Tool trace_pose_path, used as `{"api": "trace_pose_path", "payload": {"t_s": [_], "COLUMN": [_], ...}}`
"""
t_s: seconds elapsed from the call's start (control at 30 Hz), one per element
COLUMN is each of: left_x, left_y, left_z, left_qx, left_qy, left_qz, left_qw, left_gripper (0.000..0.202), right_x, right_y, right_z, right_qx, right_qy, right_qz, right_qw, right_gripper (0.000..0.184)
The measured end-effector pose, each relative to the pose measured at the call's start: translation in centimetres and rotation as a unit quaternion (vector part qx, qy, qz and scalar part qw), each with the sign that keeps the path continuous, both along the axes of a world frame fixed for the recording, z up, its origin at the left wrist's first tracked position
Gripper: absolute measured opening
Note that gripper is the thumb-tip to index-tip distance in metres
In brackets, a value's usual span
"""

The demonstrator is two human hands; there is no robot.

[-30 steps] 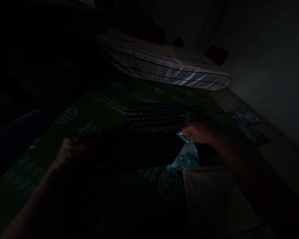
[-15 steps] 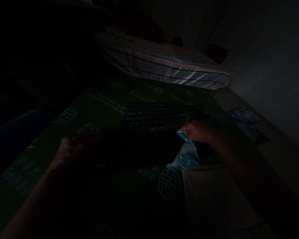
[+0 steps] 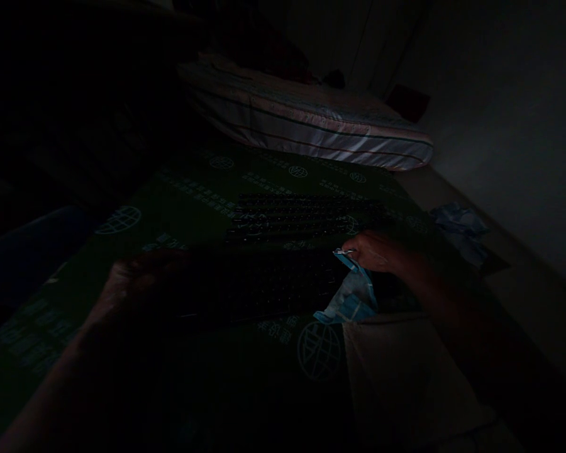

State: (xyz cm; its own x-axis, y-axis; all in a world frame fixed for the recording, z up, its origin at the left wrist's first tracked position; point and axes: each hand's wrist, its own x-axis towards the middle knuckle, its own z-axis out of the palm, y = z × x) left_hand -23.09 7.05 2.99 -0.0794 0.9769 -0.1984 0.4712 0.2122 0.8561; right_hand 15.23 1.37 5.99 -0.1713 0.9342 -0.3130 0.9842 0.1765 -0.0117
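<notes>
The light is very dim. My right hand is closed on a blue and white cloth, which hangs below the fingers. A small shiny metal piece shows at the fingertips; its kind is unclear. My left hand rests at the left end of a long dark panel, its fingers lost in shadow. That dark panel spans between both hands and bears rows of faint specks, somewhat like a keyboard. Behind it lie several dark strips with bright specks, with green board showing between them.
Beneath everything is a green board printed with white globes and lettering. A striped mattress lies at the far end. A pale sheet is at front right. Crumpled cloth lies on the floor beside the wall.
The whole view has shifted very slightly to the left. Both hands, the cloth and the dark panel keep about the same positions relative to one another.
</notes>
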Motion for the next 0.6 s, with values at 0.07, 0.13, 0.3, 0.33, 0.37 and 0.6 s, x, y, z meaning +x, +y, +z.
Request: {"api": "trace_pose_path", "payload": {"t_s": [0.07, 0.13, 0.3, 0.33, 0.37, 0.6], "left_x": [-0.08, -0.05, -0.05, -0.14, -0.24, -0.64], "left_y": [0.07, 0.13, 0.39, 0.44, 0.47, 0.54], "left_z": [-0.13, -0.22, -0.43, -0.49, -0.54, -0.68], "left_qx": [-0.003, -0.01, -0.045, -0.043, -0.036, -0.001], "left_qy": [0.002, -0.005, -0.005, -0.001, -0.001, 0.026], "left_qz": [0.003, 0.004, 0.025, 0.027, 0.024, -0.009], "left_qw": [1.0, 1.0, 0.999, 0.999, 0.999, 1.0], "left_gripper": [0.048, 0.046, 0.046, 0.047, 0.046, 0.043], "right_x": [-0.04, 0.02, 0.14, 0.14, 0.14, 0.53], "right_y": [-0.03, -0.01, 0.04, 0.05, 0.07, 0.04], "right_z": [-0.03, -0.07, -0.12, -0.11, -0.11, -0.04], "right_qx": [0.007, 0.007, 0.005, 0.007, 0.009, -0.01], "right_qy": [0.001, 0.0, 0.003, 0.004, 0.004, -0.001], "right_qz": [0.0, -0.007, 0.0, 0.005, 0.006, -0.021], "right_qw": [1.0, 1.0, 1.0, 1.0, 1.0, 1.0], "right_gripper": [0.02, 0.02, 0.021, 0.021, 0.021, 0.019]}}
